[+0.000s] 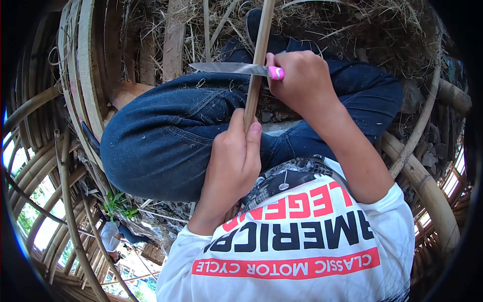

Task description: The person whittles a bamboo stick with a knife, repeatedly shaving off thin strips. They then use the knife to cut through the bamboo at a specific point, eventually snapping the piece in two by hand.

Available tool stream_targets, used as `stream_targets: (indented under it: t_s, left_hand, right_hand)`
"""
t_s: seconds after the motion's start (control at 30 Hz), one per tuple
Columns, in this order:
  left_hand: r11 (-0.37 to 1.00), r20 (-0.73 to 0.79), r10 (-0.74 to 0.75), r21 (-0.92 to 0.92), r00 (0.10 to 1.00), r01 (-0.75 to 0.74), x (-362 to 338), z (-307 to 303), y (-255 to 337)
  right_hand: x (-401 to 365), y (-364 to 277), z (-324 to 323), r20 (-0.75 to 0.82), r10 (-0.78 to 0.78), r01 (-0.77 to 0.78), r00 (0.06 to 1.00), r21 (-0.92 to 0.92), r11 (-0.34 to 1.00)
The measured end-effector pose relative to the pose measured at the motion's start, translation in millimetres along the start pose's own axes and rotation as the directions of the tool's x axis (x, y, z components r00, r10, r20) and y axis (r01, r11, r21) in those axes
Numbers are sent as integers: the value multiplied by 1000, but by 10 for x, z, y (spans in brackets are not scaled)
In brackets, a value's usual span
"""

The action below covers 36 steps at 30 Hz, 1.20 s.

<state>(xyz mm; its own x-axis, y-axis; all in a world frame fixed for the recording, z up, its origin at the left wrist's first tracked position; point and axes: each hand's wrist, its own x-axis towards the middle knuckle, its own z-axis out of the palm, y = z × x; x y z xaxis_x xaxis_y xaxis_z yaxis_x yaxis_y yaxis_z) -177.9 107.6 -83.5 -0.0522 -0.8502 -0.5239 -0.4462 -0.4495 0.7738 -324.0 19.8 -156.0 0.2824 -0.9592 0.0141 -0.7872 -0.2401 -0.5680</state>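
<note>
My right hand is closed around the pink handle of a knife. The knife's long blade points left and lies across a bamboo strip, seemingly against it. My left hand grips this strip lower down, near my lap, with the thumb along its side. The strip runs from that hand up past the top of the view, leaning slightly right. Its lower end is hidden behind my left hand and forearm. Beneath both hands are my crossed legs in dark jeans, dotted with small shavings.
Dry straw and shavings cover the ground ahead. Split bamboo slats stand at the left. Thick bamboo poles curve along the right. Another person is at the lower left, beyond a small green plant.
</note>
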Motion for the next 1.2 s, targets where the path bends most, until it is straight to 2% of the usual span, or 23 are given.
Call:
stream_targets:
  t_s: [0.2,0.27,0.33,0.4,0.47,0.53,0.57,0.63,0.73,0.8,0.87,1.0,1.07,1.1,1.13,1.2]
  left_hand:
    - [999,-75,13,52,997,-9,6,27,3]
    - [998,17,-61,-25,998,61,-44,1,36]
    - [998,9,-50,-32,999,50,-20,-10,41]
    - [998,7,-39,-53,999,40,-8,-4,48]
    - [997,7,-18,-81,1000,19,17,-2,56]
    - [995,18,-46,-85,999,47,25,-29,64]
    - [994,27,-75,-80,997,77,21,-45,58]
    - [996,22,-60,-72,998,62,19,-35,22]
    - [999,13,-47,-18,999,48,22,-2,4]
    - [999,1,-36,19,999,36,31,20,8]
    - [997,22,-14,70,1000,12,13,56,-23]
    - [997,42,-80,-1,996,80,9,-4,13]
    - [973,34,-171,-149,985,174,17,-46,53]
    - [970,27,-187,-154,982,189,23,-55,68]
    - [969,26,-186,-161,982,188,22,-36,47]
    - [995,12,-56,-86,998,57,15,4,-23]
  right_hand:
    - [155,178,160,-32,20,-24,999,-114,993]
    - [370,580,161,-264,186,-218,946,-94,971]
    - [499,780,-17,-202,168,-204,965,-173,964]
    - [440,684,-99,-171,144,-170,975,-148,974]
    - [272,342,-103,-107,82,-89,991,-55,995]
    - [6,36,-34,28,-14,12,1000,92,996]
    - [-51,-26,-33,33,-13,10,999,98,995]
    - [-122,-101,-15,144,62,-82,988,137,987]
    - [-64,-37,6,101,9,-16,995,77,997]
    - [16,47,41,105,42,-46,994,40,998]
    - [152,235,131,-73,148,-158,986,-151,976]
    - [323,388,70,-3,153,-153,988,-63,986]
    - [124,152,26,41,22,-23,999,16,1000]
    - [-11,80,56,144,-24,14,989,68,998]
    - [-92,-15,15,214,23,-48,977,113,992]
    - [-108,63,20,120,6,-19,993,108,994]
